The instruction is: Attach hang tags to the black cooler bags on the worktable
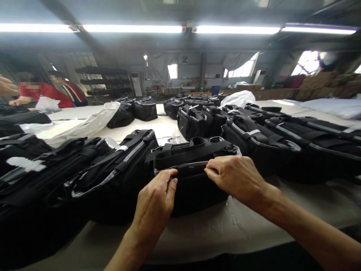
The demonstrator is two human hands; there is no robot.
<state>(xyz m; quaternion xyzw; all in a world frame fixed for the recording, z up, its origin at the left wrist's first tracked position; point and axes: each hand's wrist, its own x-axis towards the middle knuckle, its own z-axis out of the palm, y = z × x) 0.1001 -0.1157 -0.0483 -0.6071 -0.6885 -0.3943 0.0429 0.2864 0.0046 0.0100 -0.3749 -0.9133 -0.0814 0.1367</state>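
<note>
In front of me on the table stands a black bag [197, 192] with a grey-trimmed top edge and a wide black strap [186, 155] lying across its top. My left hand [156, 197] grips the bag's near upper edge at its left part, thumb and fingers closed on it. Further right on the same edge, my right hand [235, 173] pinches the rim between thumb and curled fingers. The bag's inside is mostly hidden by the strap and rim.
More black bags [113, 184] crowd close on the left, and others [259, 143] on the right. Clear plastic sheeting [87, 124] lies across the pale table [166, 130]. Co-workers in red [42, 92] and striped clothing [75, 92] are at the far left. Cartons [318, 84] are stacked at the back right.
</note>
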